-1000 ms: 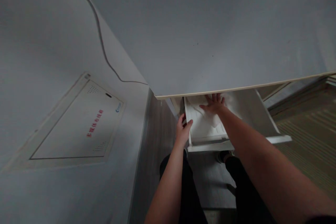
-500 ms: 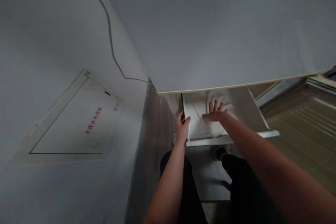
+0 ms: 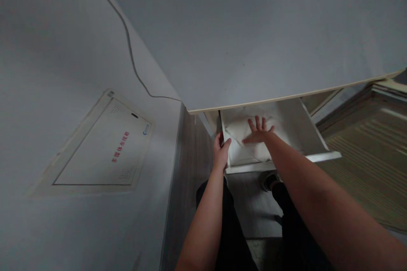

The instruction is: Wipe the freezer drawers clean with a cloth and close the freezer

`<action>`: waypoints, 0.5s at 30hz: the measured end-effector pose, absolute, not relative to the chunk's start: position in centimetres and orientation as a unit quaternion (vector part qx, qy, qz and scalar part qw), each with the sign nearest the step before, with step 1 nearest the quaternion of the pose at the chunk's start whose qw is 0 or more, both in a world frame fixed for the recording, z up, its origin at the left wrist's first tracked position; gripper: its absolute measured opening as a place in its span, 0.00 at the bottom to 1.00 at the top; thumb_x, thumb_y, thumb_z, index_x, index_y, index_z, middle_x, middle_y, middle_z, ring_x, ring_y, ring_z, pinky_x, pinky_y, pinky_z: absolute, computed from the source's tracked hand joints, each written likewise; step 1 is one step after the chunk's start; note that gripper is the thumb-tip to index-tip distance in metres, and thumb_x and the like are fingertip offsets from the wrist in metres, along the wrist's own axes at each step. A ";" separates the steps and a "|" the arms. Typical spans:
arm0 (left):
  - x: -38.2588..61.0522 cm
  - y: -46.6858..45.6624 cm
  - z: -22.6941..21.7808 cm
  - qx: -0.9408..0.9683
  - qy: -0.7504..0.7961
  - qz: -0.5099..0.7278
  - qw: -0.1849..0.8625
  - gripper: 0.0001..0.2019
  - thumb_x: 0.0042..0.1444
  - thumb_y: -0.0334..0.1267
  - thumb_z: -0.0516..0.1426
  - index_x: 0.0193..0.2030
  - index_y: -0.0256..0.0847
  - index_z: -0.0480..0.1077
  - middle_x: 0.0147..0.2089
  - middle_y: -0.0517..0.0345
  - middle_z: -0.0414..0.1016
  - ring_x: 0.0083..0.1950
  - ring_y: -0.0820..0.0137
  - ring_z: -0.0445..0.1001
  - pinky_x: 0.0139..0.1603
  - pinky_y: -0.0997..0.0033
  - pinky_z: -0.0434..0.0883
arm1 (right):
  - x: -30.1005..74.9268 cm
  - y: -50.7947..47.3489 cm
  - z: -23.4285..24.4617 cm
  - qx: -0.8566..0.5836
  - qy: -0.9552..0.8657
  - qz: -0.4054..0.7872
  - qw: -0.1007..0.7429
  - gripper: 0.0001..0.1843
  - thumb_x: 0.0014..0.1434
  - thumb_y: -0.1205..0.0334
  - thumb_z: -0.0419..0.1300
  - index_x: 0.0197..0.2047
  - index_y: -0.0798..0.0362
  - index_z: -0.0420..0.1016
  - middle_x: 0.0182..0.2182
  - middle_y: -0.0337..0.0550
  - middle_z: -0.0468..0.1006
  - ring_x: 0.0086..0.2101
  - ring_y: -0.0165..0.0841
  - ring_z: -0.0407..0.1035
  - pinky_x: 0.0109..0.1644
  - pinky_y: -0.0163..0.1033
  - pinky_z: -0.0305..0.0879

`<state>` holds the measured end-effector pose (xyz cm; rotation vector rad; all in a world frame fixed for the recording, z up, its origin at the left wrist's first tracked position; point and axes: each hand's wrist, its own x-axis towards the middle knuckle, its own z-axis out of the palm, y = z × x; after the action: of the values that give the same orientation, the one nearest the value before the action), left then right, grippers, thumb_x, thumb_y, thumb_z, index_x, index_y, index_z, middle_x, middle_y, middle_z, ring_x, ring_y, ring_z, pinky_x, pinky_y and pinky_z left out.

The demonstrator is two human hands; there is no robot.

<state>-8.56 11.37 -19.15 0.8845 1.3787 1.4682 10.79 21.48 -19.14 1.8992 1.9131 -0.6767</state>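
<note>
A white drawer (image 3: 318, 157) stands pulled out from under a pale desk top (image 3: 254, 42). My left hand (image 3: 221, 151) grips the drawer's left side wall, fingers curled over its edge. My right hand (image 3: 259, 132) lies flat with fingers spread on a white cloth (image 3: 241, 146) that covers the drawer's bottom. The back of the drawer is hidden beneath the desk top.
A white wall panel with red lettering (image 3: 104, 152) is set in the wall at left. A thin cable (image 3: 132, 65) runs down the wall to the desk's corner. My dark trousers and a shoe (image 3: 269, 182) show below the drawer. Striped flooring (image 3: 369, 169) lies at right.
My right hand has slid over the cloth toward the drawer's front and a little left. My left hand has stayed on the drawer's left wall. The view has shifted slightly.
</note>
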 end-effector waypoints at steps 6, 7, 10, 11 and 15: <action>-8.7 11.5 -19.1 0.354 0.575 0.581 0.455 0.22 0.53 0.39 0.67 0.55 0.42 0.72 0.58 0.47 0.77 0.62 0.56 0.74 0.66 0.54 0.69 | 18.9 20.5 -19.7 0.740 0.601 -0.243 0.182 0.73 0.49 0.22 0.59 0.76 0.46 0.14 0.72 0.51 0.06 0.70 0.60 0.09 0.71 0.69 0.31; -8.7 11.6 -19.1 0.350 0.574 0.581 0.459 0.22 0.53 0.39 0.67 0.54 0.42 0.72 0.58 0.47 0.78 0.61 0.56 0.74 0.65 0.54 0.69 | 19.6 20.2 -19.6 0.737 0.602 -0.240 0.189 0.73 0.50 0.22 0.59 0.76 0.50 0.14 0.72 0.54 0.08 0.70 0.60 0.10 0.72 0.66 0.30; -8.5 11.6 -19.2 0.336 0.568 0.584 0.473 0.21 0.53 0.39 0.66 0.54 0.43 0.72 0.57 0.48 0.78 0.60 0.57 0.75 0.64 0.54 0.70 | 19.7 19.3 -19.1 0.731 0.602 -0.233 0.221 0.79 0.47 0.24 0.64 0.76 0.55 0.15 0.72 0.62 0.09 0.70 0.64 0.12 0.72 0.65 0.29; -8.4 11.6 -19.2 0.331 0.565 0.585 0.478 0.21 0.53 0.39 0.66 0.54 0.43 0.72 0.57 0.49 0.78 0.60 0.57 0.76 0.63 0.55 0.70 | 19.1 19.1 -18.9 0.736 0.593 -0.230 0.230 0.81 0.45 0.25 0.67 0.76 0.56 0.14 0.71 0.64 0.09 0.70 0.66 0.14 0.72 0.67 0.30; -8.3 11.6 -19.1 0.317 0.564 0.580 0.494 0.19 0.53 0.39 0.64 0.53 0.43 0.72 0.57 0.50 0.78 0.58 0.59 0.76 0.61 0.57 0.72 | 15.5 18.5 -18.1 0.735 0.590 -0.224 0.247 0.88 0.38 0.31 0.74 0.75 0.55 0.11 0.70 0.65 0.08 0.69 0.73 0.17 0.69 0.73 0.33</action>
<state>-8.34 11.62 -19.13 0.7697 1.3681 1.4072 15.54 18.52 -18.15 2.0042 1.6099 -0.6095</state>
